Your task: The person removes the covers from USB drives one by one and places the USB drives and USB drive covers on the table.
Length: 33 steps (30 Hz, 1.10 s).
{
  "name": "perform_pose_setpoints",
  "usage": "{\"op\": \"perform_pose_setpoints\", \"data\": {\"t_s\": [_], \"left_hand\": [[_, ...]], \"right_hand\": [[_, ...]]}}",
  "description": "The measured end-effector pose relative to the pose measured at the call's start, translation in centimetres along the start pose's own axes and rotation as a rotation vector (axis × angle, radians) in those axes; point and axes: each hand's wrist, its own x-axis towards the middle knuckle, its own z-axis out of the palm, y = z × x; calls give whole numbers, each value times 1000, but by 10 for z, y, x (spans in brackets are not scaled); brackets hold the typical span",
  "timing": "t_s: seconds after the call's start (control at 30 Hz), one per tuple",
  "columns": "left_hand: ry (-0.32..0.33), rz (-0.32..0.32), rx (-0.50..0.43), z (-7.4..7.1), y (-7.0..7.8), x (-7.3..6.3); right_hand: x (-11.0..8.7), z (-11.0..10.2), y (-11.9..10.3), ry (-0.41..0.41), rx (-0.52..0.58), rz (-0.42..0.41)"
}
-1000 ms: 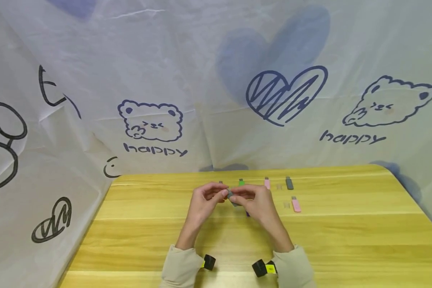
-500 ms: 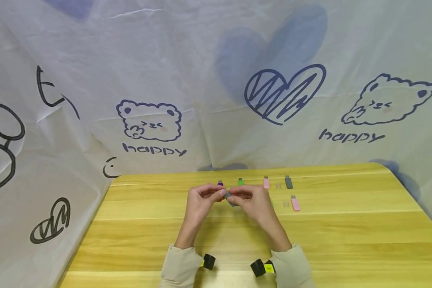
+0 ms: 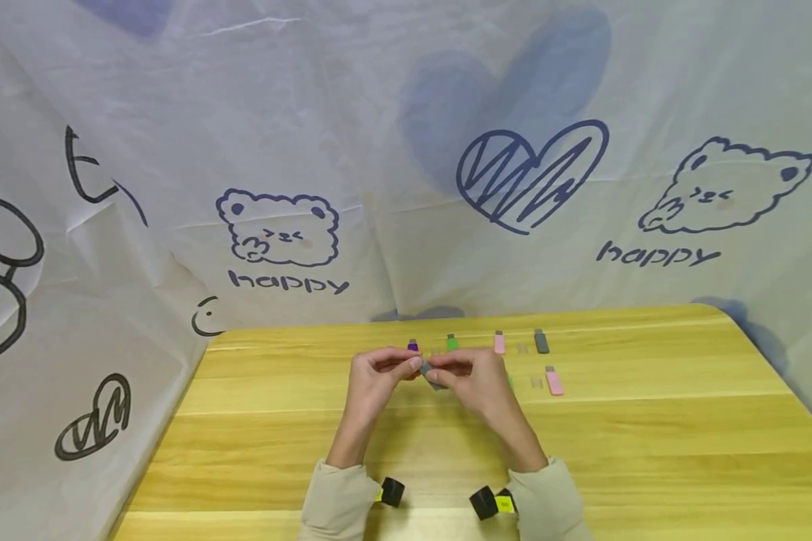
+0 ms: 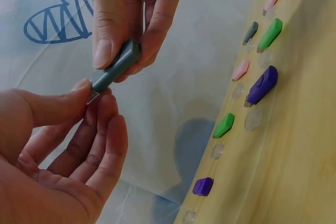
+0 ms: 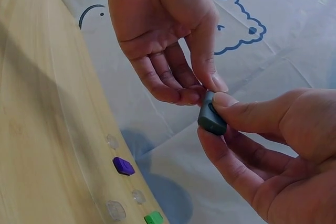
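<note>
A grey USB flash drive (image 4: 119, 65) is held in the air over the far part of the table, between both hands. My right hand (image 3: 477, 376) pinches its body between thumb and fingers. At the drive's other end, my left hand (image 3: 377, 379) pinches a small clear cap (image 4: 93, 97) between thumb and fingertips. The cap is at the connector end; how far it covers the connector is hidden by the fingers. In the right wrist view the drive (image 5: 211, 116) points toward the left fingertips.
Along the wooden table (image 3: 649, 436) lie several more flash drives in two rows: purple (image 4: 262, 85), green (image 4: 270, 35), pink (image 3: 555, 382) and grey (image 3: 541, 342). Clear caps (image 4: 253, 119) lie by their connectors. A printed white cloth (image 3: 392, 150) hangs behind the table.
Both hands have shifted slightly left in the head view, the drive still between them. A purple drive behind the left fingers shows more now. Grip looks the same.
</note>
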Motion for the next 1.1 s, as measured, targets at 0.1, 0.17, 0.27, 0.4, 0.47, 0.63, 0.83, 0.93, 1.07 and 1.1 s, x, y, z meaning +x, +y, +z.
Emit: {"op": "perform_pose_setpoints", "data": {"t_s": [0.1,0.17,0.27,0.4,0.47,0.63,0.83,0.93,1.07,1.1], "left_hand": [[52,9,-16,-6,2,0],[107,26,-28,-17,5,0],[153,33,-45,-31,9,-1],[150,9,-37,-39,9,2],[155,3,-25,-41,8,3],[160,-19,38,-51,2,5],[150,-44,77,-60,-4,6],[150,-47,87,-63,-8,8],[143,-57,106,-66,-13,9],[143,-63,109,-66,-15,10]], "right_hand": [[-2,-2,0,-11,-27,10],[-2,-2,-1,-21,-34,26],[-2,-3,-1,-24,-44,54],[-1,-3,3,-11,-70,45],[0,-2,6,1,-73,37],[3,8,19,23,-38,66],[9,25,31,21,-124,124],[14,36,35,18,-192,142],[19,48,39,21,-263,167],[20,51,40,21,-282,174]]}}
